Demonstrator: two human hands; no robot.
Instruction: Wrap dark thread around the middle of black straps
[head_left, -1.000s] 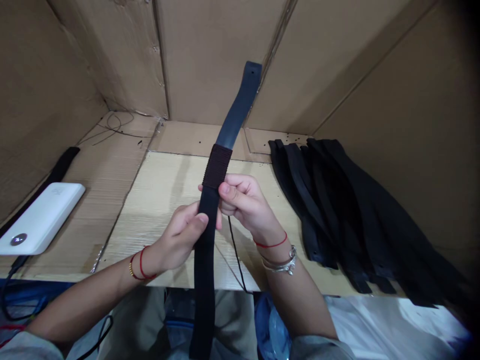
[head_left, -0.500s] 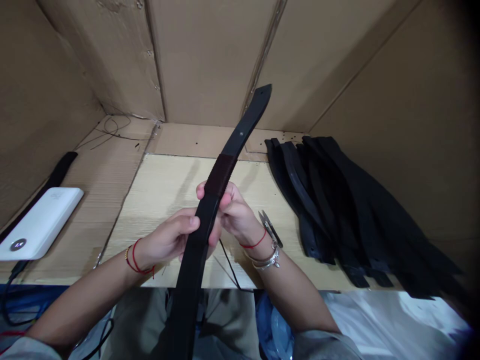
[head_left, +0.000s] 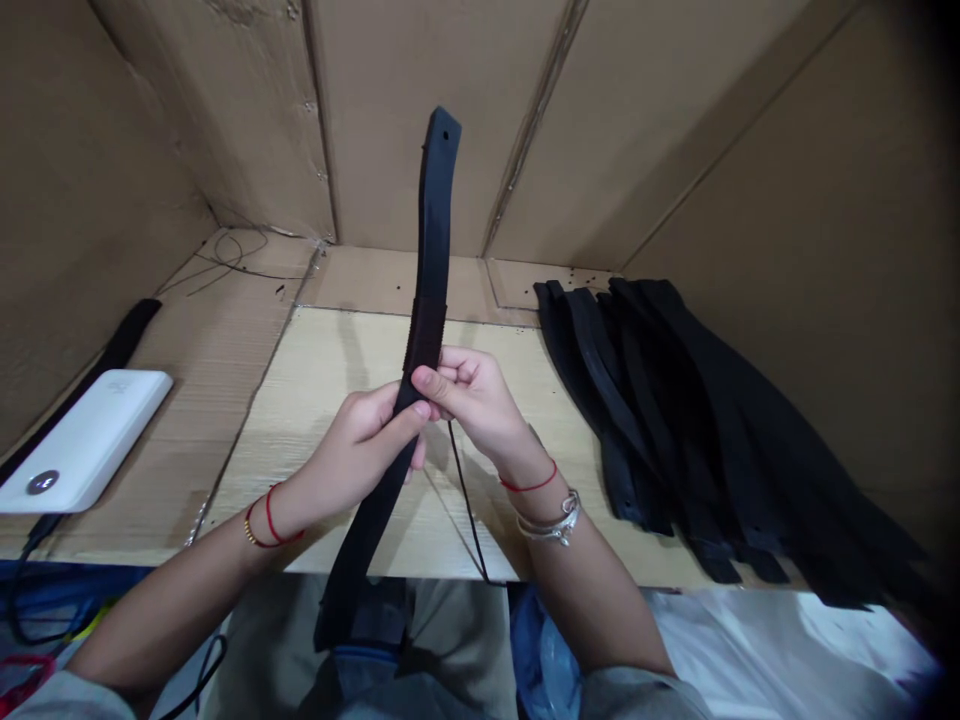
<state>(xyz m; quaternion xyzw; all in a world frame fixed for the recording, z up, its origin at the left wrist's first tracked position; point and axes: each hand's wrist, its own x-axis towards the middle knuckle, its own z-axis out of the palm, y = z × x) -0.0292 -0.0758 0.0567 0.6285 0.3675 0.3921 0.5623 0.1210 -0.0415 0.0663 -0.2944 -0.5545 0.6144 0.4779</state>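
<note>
A long black strap (head_left: 435,215) with a hole near its top end stands almost upright before me. A dark brown wrapped band (head_left: 426,335) with ridged edges circles it just above my hands. My left hand (head_left: 367,440) is closed on the strap below that band, thumb across its front. Beside it my right hand (head_left: 472,400) pinches the strap at the band's lower edge, thumb in front and fingers curled at the side. A thin dark cord (head_left: 466,500) runs down from my right hand to the table's front edge.
Many similar black straps lie in a pile (head_left: 675,420) at the right. On the left are a white power bank (head_left: 97,435) with a cable, another black strip (head_left: 127,335) and loose thin thread (head_left: 232,255). Cardboard walls (head_left: 420,60) enclose the table (head_left: 277,400).
The strap has swung from leaning right to nearly upright, its top moving left and its lower end coming into view. My right thumb now presses on its front. The small snips are now hidden behind my right wrist.
</note>
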